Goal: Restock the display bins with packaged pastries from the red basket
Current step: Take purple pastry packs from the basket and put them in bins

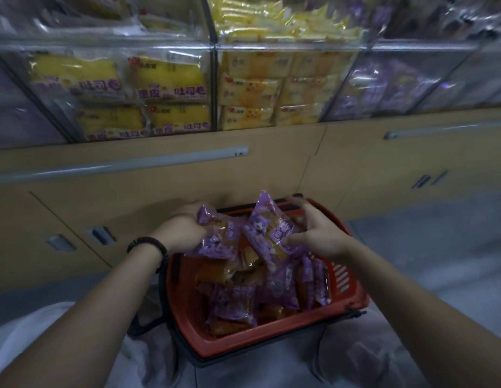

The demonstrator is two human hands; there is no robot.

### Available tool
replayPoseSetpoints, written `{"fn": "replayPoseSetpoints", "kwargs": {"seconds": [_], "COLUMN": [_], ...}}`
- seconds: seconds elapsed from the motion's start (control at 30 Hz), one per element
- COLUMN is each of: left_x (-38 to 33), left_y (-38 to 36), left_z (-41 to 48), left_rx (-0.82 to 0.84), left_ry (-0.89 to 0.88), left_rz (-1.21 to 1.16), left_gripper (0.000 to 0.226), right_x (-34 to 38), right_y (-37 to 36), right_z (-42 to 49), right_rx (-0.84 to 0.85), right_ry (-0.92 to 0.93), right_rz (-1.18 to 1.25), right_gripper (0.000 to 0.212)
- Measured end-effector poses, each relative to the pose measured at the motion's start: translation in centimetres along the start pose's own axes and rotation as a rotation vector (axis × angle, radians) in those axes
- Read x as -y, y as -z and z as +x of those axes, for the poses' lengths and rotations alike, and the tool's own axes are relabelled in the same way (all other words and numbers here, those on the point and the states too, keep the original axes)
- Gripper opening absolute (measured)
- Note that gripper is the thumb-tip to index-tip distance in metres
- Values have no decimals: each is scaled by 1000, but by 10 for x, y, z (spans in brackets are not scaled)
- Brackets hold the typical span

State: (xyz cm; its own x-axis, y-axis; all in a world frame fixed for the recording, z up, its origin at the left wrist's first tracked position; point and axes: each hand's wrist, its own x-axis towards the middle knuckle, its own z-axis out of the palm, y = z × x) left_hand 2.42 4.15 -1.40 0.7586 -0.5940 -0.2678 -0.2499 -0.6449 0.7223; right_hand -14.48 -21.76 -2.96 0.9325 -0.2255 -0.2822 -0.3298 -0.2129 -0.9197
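Shop aisle, seen from above a seated or crouching person's lap.

Bins (271,88): clear-fronted, in a row above beige cabinets (159,186). Left and middle ones hold yellow packs. Purple bin (383,82), to the right, is blurred, and its fill level cannot be told.

Basket (346,278): red, between the person's knees, below the bins. Roughly half full of pastries (238,301) in purple wrap.

Left hand (185,228): beaded bracelet (151,245) at the wrist. Fingers are curled round a bundle (218,239) of purple packs, held above the basket's far end.

Right hand (319,236): thumb and spread fingers pinch one pack (269,233) by its edges, beside the bundle. The fingertips are motion-blurred.

Step in hand: gathering a load from the basket, with nothing yet carried to a bin. By colour, the purple bin looks the likely destination.

Next move calls for: a firm hold on both loads, since slick wrap slides and a loose pack could drop back. Then a lift up and right over the bin's open top, clearing its clear front wall, and a release inside.
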Motion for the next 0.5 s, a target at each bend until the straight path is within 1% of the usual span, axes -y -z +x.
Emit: {"fn": "replayPoseSetpoints", "kwargs": {"seconds": [0.1, 0.17, 0.23, 0.3, 0.4, 0.5], "left_x": [-14, -29, -47, -75, -124, -177], "left_y": [0, 3, 10, 16, 29, 52], "left_z": [-13, -23, -32, -38, -42, -48], "left_rx": [79, 102, 98, 67, 26, -28], "left_ry": [-42, -84, -140, -177, -272, -410], "left_rz": [-208, -322, -434, -503, -519, -450], "left_gripper": [29, 28, 29, 30, 27, 27], "right_x": [17, 32, 52, 76, 114, 151], "right_y": [13, 26, 37, 51, 76, 110], "right_z": [-24, -44, -61, -75, -89, -100], "right_rx": [6, -12, -76, -169, -271, -359], "right_ry": [65, 115, 165, 244, 367, 462], "right_rz": [-66, -56, -19, -39, -171, -227], "right_gripper": [72, 62, 53, 45, 38, 49]}}
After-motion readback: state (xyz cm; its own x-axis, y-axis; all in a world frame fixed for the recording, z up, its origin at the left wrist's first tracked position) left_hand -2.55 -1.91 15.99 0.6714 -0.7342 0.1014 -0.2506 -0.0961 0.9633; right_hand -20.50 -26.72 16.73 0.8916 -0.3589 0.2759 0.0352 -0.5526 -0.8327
